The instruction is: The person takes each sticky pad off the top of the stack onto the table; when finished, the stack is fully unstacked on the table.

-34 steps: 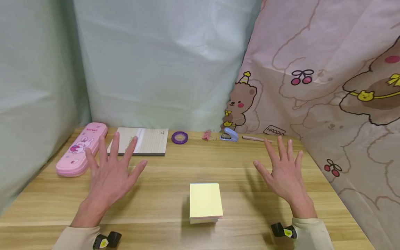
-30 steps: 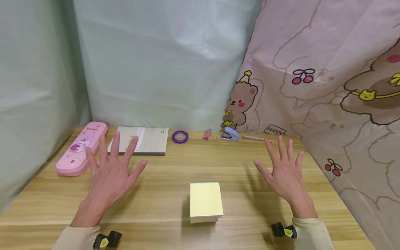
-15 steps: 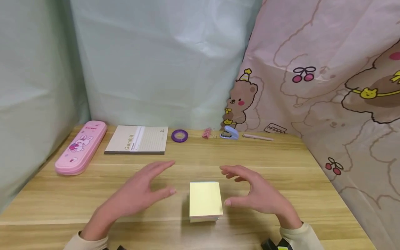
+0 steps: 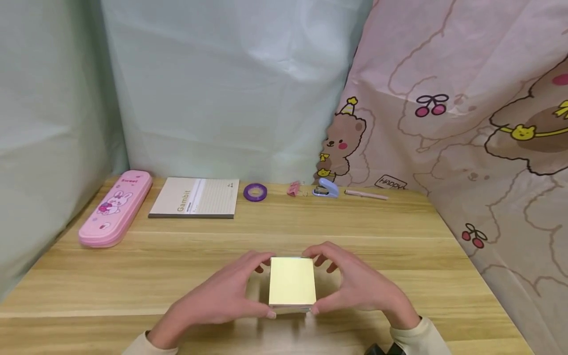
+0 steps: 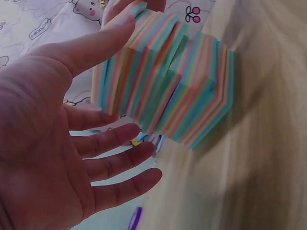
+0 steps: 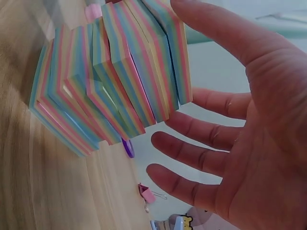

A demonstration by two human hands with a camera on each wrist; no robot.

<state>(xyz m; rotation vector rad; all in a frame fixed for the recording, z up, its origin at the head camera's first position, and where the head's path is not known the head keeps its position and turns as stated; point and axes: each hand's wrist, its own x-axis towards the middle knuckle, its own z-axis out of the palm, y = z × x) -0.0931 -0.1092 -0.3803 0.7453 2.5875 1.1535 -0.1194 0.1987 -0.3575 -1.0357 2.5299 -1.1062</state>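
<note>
A thick stack of sticky notes [image 4: 292,282] with a yellow top sheet lies near the front middle of the wooden table [image 4: 399,236]. Its sides [image 5: 168,81] show rainbow stripes, and the layers [image 6: 110,76] are shifted out of line. My left hand [image 4: 250,290] cups the stack's left side, with its thumb at the near corner. My right hand [image 4: 333,286] cups the right side the same way. In the left wrist view the left hand [image 5: 96,120] has its thumb on the stack's edge and its fingers spread, apart from the stack. In the right wrist view the right hand [image 6: 230,105] looks alike.
Along the back edge lie a pink pencil case [image 4: 114,207], a notebook [image 4: 195,198], a purple tape roll [image 4: 255,192], a pink binder clip [image 4: 294,189], a blue stapler [image 4: 325,189] and a pen [image 4: 366,195]. Cloth hangs behind and to both sides.
Both hands came down from a raised, spread pose over the table and closed in on the stack from left and right. They now flank it, with the thumbs at its near corners.
</note>
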